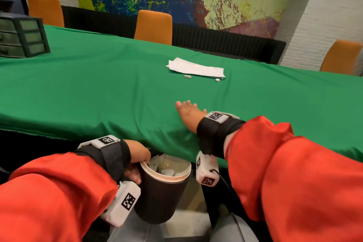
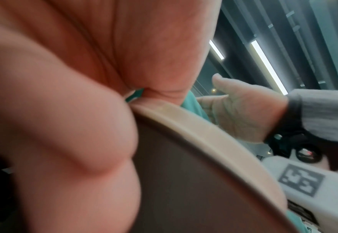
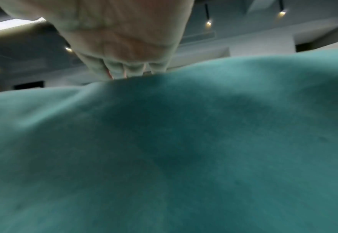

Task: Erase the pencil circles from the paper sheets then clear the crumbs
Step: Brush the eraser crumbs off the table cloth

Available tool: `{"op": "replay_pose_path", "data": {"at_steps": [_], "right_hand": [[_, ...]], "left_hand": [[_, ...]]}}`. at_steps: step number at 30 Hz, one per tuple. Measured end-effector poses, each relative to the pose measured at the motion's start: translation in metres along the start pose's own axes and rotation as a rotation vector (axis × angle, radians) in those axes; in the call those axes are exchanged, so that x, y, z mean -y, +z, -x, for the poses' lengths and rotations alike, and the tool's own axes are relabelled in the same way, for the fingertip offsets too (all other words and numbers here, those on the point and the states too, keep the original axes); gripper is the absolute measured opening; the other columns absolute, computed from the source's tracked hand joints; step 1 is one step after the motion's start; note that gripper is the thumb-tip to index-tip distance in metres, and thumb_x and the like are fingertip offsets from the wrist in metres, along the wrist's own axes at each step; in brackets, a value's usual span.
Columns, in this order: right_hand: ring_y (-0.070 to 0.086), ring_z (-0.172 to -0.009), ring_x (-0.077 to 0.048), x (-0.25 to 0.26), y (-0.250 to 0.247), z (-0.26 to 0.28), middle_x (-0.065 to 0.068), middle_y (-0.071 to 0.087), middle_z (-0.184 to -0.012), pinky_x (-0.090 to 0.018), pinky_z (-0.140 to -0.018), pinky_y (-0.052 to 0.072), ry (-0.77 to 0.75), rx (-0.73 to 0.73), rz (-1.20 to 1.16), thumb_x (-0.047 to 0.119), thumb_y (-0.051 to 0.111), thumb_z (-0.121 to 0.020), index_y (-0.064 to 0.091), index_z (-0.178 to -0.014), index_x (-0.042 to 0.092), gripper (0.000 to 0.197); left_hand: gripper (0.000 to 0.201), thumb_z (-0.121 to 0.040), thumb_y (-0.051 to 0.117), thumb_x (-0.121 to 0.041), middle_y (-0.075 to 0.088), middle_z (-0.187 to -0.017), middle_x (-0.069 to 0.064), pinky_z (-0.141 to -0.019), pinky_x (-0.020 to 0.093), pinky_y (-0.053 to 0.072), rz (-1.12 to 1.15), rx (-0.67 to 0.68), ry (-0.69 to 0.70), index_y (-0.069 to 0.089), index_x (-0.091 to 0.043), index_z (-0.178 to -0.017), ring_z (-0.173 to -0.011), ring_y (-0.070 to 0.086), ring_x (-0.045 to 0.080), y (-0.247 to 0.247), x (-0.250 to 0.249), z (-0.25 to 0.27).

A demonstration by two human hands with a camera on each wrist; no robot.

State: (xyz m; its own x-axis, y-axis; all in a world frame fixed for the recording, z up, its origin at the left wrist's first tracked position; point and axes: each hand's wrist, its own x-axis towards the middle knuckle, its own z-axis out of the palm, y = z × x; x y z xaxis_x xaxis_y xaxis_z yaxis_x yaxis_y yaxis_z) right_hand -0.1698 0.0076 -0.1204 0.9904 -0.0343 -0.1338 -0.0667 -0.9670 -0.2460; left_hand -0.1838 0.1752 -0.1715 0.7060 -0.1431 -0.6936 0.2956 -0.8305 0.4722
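1. Sleeves: both arms wear loose bright orange-red sleeves, the left sleeve (image 1: 55, 188) filling the lower left of the head view, the right sleeve (image 1: 294, 173) the lower right; a pale ribbed cuff shows at the right wrist.
2. Wrist bands: a wide black strap wraps each wrist; the left strap (image 1: 112, 155); the right strap (image 1: 214, 133).
3. Markers: a white plate with a black-and-white square code sits on top of each strap.
4. Camera units: a white box hangs under each wrist, each with a square code; a thin black cable leaves the right one (image 1: 206, 175).
5. Legs: grey trousers (image 1: 137, 232) at the bottom centre.
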Motion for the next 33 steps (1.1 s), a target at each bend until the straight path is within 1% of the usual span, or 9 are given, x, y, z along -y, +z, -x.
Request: {"op": "replay_pose_path", "data": {"at_steps": [6,10,12,14,19,24,26,29,33], "right_hand": [[0.004,-0.145,-0.017,0.009,0.009,0.007,-0.001,0.005,-0.158,-0.038,-0.116,0.002,-0.158,0.12,0.038,0.036,0.012,-0.103,0.012,-0.15,0.017,0.051],[0.052,-0.113,-0.009,0.002,0.003,0.04,-0.002,0.059,-0.129,-0.017,-0.099,0.031,-0.261,-0.019,-0.398,0.038,0.025,-0.101,0.065,-0.119,0.015,0.049],[0.057,-0.106,-0.011,0.002,-0.001,0.043,-0.004,0.067,-0.115,-0.018,-0.092,0.036,-0.244,-0.206,-0.499,0.034,0.03,-0.101,0.071,-0.106,0.012,0.047],[0.051,-0.121,-0.018,0.004,-0.003,0.033,-0.008,0.06,-0.126,-0.021,-0.095,0.034,-0.208,-0.253,-0.383,0.033,0.029,-0.102,0.064,-0.116,0.009,0.045],[0.009,-0.145,-0.014,0.011,0.014,0.022,0.001,0.012,-0.157,-0.037,-0.117,0.003,-0.225,0.11,0.026,0.036,0.02,-0.103,0.021,-0.149,0.014,0.051],[0.057,-0.107,-0.016,0.012,0.011,0.04,-0.005,0.066,-0.115,-0.024,-0.091,0.039,-0.356,-0.148,-0.295,0.037,0.034,-0.1,0.069,-0.11,0.019,0.041],[0.049,-0.122,-0.016,0.011,0.009,0.04,-0.004,0.056,-0.131,-0.024,-0.101,0.033,-0.403,-0.183,-0.218,0.033,0.036,-0.1,0.061,-0.123,0.015,0.038],[0.017,-0.143,-0.009,0.004,0.019,0.041,0.003,0.025,-0.154,-0.031,-0.117,0.006,-0.454,0.065,-0.025,0.029,0.033,-0.101,0.036,-0.143,0.015,0.044],[0.039,-0.132,-0.013,-0.014,0.025,0.058,0.001,0.048,-0.141,-0.03,-0.112,0.026,-0.53,-0.089,-0.11,0.03,0.04,-0.099,0.062,-0.122,0.011,0.037]], "left_hand": [[0.034,-0.093,0.035,-0.006,0.057,-0.04,0.011,-0.041,0.02,0.048,-0.011,0.002,-0.004,0.053,0.006,-0.065,-0.031,0.053,0.016,-0.005,0.001,0.001],[0.034,-0.092,0.035,-0.005,0.056,-0.04,0.011,-0.04,0.019,0.046,-0.007,-0.009,0.002,0.053,0.006,-0.065,-0.03,0.053,0.016,-0.007,0.002,0.002],[0.034,-0.092,0.035,-0.005,0.056,-0.04,0.011,-0.039,0.019,0.046,-0.002,-0.014,0.003,0.052,0.006,-0.065,-0.03,0.052,0.016,-0.006,0.003,0.002],[0.034,-0.093,0.035,-0.006,0.056,-0.04,0.011,-0.038,0.019,0.047,0.009,-0.018,0.007,0.052,0.006,-0.066,-0.031,0.053,0.016,-0.004,0.003,0.002],[0.034,-0.092,0.036,-0.005,0.057,-0.042,0.012,-0.04,0.021,0.048,0.026,-0.021,0.012,0.054,0.006,-0.065,-0.032,0.054,0.017,0.0,0.004,0.004],[0.036,-0.093,0.037,-0.002,0.056,-0.04,0.01,-0.044,0.02,0.048,0.008,-0.01,0.018,0.054,0.005,-0.062,-0.031,0.054,0.014,-0.001,0.003,0.004],[0.037,-0.092,0.034,-0.003,0.056,-0.039,0.011,-0.042,0.02,0.047,0.013,-0.031,0.015,0.053,0.006,-0.062,-0.03,0.053,0.016,-0.001,0.001,0.006],[0.038,-0.092,0.034,-0.005,0.058,-0.042,0.012,-0.045,0.021,0.048,0.006,-0.038,0.015,0.055,0.006,-0.062,-0.037,0.055,0.018,0.001,-0.002,0.008],[0.033,-0.09,0.037,-0.006,0.059,-0.047,0.014,-0.046,0.023,0.049,0.052,-0.048,0.018,0.057,0.005,-0.066,-0.04,0.055,0.021,0.002,-0.001,0.003]]}}
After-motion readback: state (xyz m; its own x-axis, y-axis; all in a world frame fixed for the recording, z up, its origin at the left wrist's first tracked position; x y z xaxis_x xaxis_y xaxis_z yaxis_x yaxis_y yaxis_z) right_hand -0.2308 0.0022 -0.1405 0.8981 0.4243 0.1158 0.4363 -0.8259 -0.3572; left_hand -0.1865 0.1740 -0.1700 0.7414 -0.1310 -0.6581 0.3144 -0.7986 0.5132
